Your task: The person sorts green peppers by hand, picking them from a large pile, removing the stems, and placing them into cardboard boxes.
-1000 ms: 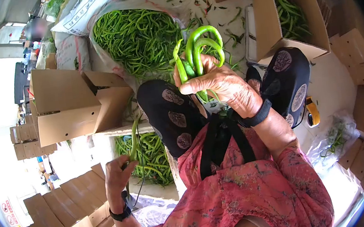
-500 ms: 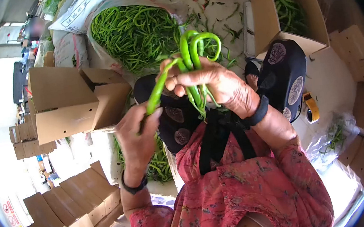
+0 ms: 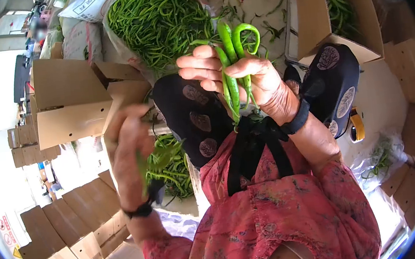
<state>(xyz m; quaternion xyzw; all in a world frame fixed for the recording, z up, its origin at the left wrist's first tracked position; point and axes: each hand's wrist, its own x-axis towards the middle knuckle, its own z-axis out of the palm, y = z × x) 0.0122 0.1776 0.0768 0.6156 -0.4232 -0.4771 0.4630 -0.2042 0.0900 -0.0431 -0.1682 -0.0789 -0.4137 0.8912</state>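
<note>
My right hand (image 3: 266,83) is raised over my lap, its thumb pressing several long green chili peppers (image 3: 234,93) against the palm. Their curled ends stick up above the thumb and their thin tips hang below it. The other fingers stretch out to the left. My left hand (image 3: 129,136) is off to the left, its fingers smeared by motion. Just below it is a blurred green pepper (image 3: 144,172), over a container of green chili peppers (image 3: 176,176) beside my knee; I cannot tell whether the hand holds it.
Ahead, an open sack holds a big heap of green chili peppers (image 3: 160,27). An open carton (image 3: 69,86) stands at left, another carton (image 3: 312,20) with peppers at right. Pepper scraps (image 3: 270,30) litter the floor. Folded cartons (image 3: 70,224) lean lower left; a tape roll (image 3: 356,127) lies right.
My left hand has moved left and away from my right hand, where it had gripped one pepper. The fingers of my right hand have straightened, while its thumb keeps hold of the bunch.
</note>
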